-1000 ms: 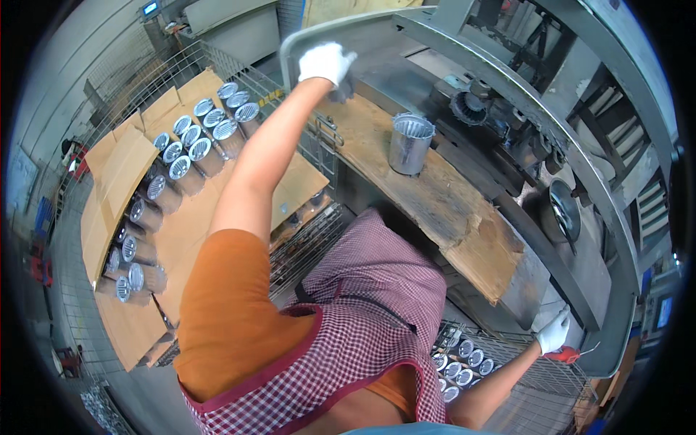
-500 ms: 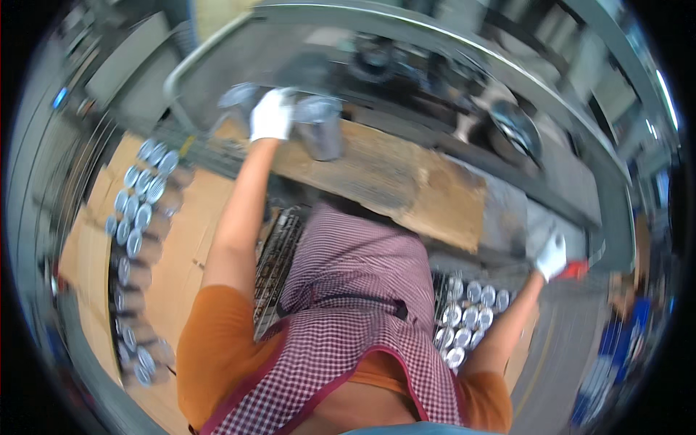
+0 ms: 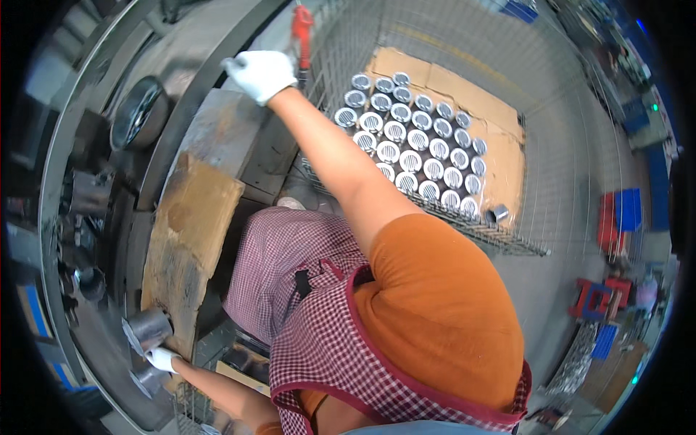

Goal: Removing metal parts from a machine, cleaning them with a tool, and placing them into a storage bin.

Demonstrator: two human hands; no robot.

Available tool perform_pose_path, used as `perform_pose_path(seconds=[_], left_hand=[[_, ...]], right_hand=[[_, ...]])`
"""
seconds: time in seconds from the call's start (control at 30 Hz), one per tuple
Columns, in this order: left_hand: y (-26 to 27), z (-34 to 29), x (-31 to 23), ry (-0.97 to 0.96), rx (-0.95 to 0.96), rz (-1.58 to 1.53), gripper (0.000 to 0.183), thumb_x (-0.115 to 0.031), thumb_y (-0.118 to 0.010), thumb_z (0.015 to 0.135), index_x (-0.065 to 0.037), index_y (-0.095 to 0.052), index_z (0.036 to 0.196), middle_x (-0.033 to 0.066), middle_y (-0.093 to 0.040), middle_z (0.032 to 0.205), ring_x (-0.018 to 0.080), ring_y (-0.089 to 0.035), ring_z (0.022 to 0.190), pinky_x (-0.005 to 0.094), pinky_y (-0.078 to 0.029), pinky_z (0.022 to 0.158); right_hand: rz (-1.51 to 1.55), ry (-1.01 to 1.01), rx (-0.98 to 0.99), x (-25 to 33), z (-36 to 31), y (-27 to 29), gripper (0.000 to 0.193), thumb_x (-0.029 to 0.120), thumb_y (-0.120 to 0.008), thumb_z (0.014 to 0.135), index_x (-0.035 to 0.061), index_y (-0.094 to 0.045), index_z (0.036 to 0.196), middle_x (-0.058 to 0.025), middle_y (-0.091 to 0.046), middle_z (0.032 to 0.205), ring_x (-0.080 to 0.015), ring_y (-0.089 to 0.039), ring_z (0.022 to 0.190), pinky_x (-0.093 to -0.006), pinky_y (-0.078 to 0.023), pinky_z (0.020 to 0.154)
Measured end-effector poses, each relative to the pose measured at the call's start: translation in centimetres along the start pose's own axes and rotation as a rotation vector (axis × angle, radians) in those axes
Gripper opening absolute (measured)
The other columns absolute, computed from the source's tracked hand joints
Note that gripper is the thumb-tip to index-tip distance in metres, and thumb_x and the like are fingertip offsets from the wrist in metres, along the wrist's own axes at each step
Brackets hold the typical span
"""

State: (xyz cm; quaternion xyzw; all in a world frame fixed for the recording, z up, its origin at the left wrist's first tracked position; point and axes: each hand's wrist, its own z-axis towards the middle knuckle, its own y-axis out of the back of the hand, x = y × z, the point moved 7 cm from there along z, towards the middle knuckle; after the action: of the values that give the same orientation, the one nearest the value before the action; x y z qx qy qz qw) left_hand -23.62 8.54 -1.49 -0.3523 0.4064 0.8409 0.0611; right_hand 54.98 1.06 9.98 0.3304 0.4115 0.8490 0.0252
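Left hand [image 3: 162,359] touches a metal cylinder [image 3: 150,328]; right hand [image 3: 259,75] sits near a red tool [image 3: 301,32]; both grips unclear.

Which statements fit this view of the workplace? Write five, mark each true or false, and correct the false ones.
1. The left hand and the right hand both wear white gloves. True.
2. The red object is beside the left hand. False: it is beside the right hand.
3. The wire basket holds rows of metal cans on cardboard. True.
4. The dark bowl is empty. False: shiny pieces lie in it.
5. The left hand is close by a grey cylinder near one end of the wooden board. True.
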Motion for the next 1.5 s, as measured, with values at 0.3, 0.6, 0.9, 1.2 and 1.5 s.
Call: perform_pose_path(seconds=[0.3, 0.6, 0.9, 1.2, 1.5], left_hand=[[0.3, 0.1, -1.7, 0.042, -0.025, 0.066, 0.041, -0.029, -0.053, 0.091, -0.002, -0.061, 0.120, 0.0143, -0.062, 0.122, 0.0290, -0.059, 0.108, 0.0347, -0.043, 0.094], [0.6, 0.0, -3.1, 0.020, -0.033, 0.051, 0.044, -0.024, -0.053, 0.089, 0.003, -0.057, 0.123, 0.0198, -0.060, 0.121, 0.0320, -0.059, 0.105, 0.0359, -0.042, 0.094], [1.0, -2.2, -0.9, -0.014, -0.052, -0.159, 0.034, -0.026, -0.050, 0.091, 0.000, -0.063, 0.108, 0.0137, -0.065, 0.101, 0.0246, -0.058, 0.090, 0.0371, -0.045, 0.084], [3.5, -5.0, -6.6, 0.144, -0.222, -0.322, 0.041, -0.033, -0.053, 0.094, 0.002, -0.062, 0.112, 0.0199, -0.065, 0.108, 0.0318, -0.060, 0.098, 0.0377, -0.044, 0.090], [4.0, -5.4, -6.4, 0.183, -0.223, -0.341, 0.043, -0.033, -0.054, 0.093, 0.005, -0.062, 0.111, 0.0207, -0.065, 0.108, 0.0307, -0.061, 0.098, 0.0369, -0.044, 0.089]], right_hand=[[0.050, -0.027, -0.063, -0.6, -0.7, 1.1, 0.044, 0.045, -0.046, 0.089, 0.0111, -0.070, 0.075, -0.0127, -0.068, 0.076, -0.0324, -0.067, 0.074, -0.0438, -0.051, 0.068], [0.039, -0.014, -0.054, -0.2, -0.7, 0.6, 0.049, 0.048, -0.044, 0.090, 0.0103, -0.070, 0.075, -0.0136, -0.067, 0.074, -0.0327, -0.066, 0.073, -0.0431, -0.051, 0.066], [-0.017, 0.027, -0.072, -1.7, -1.5, 0.2, 0.038, 0.040, -0.050, 0.086, 0.0154, -0.069, 0.108, -0.0137, -0.069, 0.101, -0.0329, -0.065, 0.094, -0.0424, -0.050, 0.084], [0.048, -0.029, -0.182, -4.1, 0.3, -0.9, 0.043, 0.046, -0.055, 0.089, 0.0066, -0.070, 0.095, -0.0170, -0.068, 0.090, -0.0353, -0.065, 0.084, -0.0387, -0.049, 0.075], [0.083, -0.063, -0.114, -2.7, -0.1, -0.6, 0.055, 0.056, -0.052, 0.089, 0.0032, -0.068, 0.088, -0.0189, -0.065, 0.081, -0.0349, -0.060, 0.072, -0.0389, -0.045, 0.067]])
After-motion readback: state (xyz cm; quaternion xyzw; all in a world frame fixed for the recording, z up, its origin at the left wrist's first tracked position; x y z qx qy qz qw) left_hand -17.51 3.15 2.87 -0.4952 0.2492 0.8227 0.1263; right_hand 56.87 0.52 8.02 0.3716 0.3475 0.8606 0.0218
